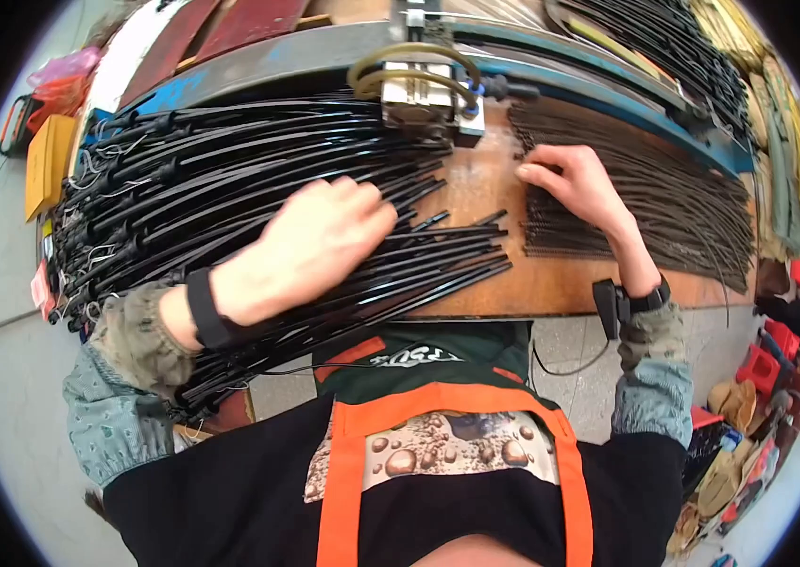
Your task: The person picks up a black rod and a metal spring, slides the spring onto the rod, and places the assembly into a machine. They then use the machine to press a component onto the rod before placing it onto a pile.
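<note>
1. Left hand (324,241) is resting half-curled over the black tubes (249,170) on the table's left; its fingertips are hiding, so I can't tell if it's gripping any.
2. Right hand (578,181) is keeping thumb and forefinger nearly together at the left ends of the thin brown rods (674,208); can't tell if it's pinching one.
3. Two piles are lying on the wooden tabletop (471,194), one metal machine head (419,104) is sitting between; individual pieces are overlapping too much to count.
</note>
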`<move>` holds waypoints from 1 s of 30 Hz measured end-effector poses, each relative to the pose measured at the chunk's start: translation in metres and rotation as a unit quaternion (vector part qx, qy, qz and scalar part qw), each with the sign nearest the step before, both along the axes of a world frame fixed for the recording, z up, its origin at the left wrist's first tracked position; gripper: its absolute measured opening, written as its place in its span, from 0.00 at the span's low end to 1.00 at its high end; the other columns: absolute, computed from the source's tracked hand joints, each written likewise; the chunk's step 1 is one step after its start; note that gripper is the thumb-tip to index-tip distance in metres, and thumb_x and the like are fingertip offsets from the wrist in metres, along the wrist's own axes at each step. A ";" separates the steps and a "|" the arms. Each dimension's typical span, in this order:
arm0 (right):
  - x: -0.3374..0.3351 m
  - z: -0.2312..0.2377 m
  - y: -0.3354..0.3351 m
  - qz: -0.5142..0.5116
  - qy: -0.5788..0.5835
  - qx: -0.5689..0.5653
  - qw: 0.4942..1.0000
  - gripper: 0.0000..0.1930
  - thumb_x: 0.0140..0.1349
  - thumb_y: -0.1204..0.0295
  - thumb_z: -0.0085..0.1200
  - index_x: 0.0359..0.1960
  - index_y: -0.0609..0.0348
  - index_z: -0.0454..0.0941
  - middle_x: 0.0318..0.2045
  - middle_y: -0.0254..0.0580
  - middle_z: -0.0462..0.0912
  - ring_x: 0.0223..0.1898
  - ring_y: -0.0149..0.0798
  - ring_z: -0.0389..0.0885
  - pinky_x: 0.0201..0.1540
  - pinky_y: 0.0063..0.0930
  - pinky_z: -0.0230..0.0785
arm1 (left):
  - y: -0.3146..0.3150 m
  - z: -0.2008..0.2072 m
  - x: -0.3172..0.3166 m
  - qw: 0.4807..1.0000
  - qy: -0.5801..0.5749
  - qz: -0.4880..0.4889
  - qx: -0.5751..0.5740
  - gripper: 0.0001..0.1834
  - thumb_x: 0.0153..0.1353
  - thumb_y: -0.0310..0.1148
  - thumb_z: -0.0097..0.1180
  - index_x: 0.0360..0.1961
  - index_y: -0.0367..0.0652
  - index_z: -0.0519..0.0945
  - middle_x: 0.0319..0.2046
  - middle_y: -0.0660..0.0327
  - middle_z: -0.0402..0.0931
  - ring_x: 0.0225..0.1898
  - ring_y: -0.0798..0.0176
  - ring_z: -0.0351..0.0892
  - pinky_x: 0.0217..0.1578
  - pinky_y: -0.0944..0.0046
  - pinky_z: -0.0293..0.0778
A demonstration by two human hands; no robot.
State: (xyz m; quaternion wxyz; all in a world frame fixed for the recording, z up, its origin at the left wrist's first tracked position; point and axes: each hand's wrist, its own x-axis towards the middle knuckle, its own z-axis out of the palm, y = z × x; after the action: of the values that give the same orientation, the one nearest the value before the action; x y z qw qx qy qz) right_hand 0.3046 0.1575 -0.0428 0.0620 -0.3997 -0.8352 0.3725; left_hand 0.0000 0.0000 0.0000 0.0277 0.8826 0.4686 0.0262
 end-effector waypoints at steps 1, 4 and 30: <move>-0.002 0.003 -0.011 0.007 -0.013 0.013 1.000 0.12 0.62 0.63 0.63 0.37 0.61 0.85 0.31 0.44 0.86 0.33 0.37 0.84 0.41 0.30 0.75 | -0.006 -0.003 0.013 0.999 -0.004 -0.025 -0.040 0.15 0.52 0.31 0.55 0.43 0.42 0.75 0.35 0.60 0.73 0.39 0.57 0.75 0.38 0.57 0.75; 0.001 0.001 0.011 0.027 -0.035 0.100 0.994 0.10 0.63 0.66 0.61 0.37 0.61 0.85 0.28 0.44 0.85 0.30 0.38 0.84 0.36 0.31 0.74 | 0.020 -0.032 0.029 0.998 -0.013 -0.051 -0.032 0.12 0.53 0.30 0.55 0.40 0.42 0.74 0.32 0.59 0.72 0.38 0.56 0.74 0.35 0.57 0.75; 0.053 -0.008 -0.033 -0.016 0.328 0.426 0.843 0.22 0.57 0.71 0.65 0.55 0.57 0.80 0.22 0.36 0.76 0.28 0.36 0.75 0.32 0.32 0.69 | 0.078 0.058 0.108 0.988 -0.083 -0.036 -0.124 0.15 0.65 0.29 0.54 0.53 0.44 0.77 0.31 0.51 0.77 0.29 0.42 0.80 0.28 0.48 0.76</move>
State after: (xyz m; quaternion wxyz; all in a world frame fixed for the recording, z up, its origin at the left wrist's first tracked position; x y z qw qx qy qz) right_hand 0.3580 0.1246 -0.0511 0.5026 -0.2019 -0.8359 0.0888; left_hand 0.1077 0.0781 0.0583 0.1771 0.8834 0.4321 0.0399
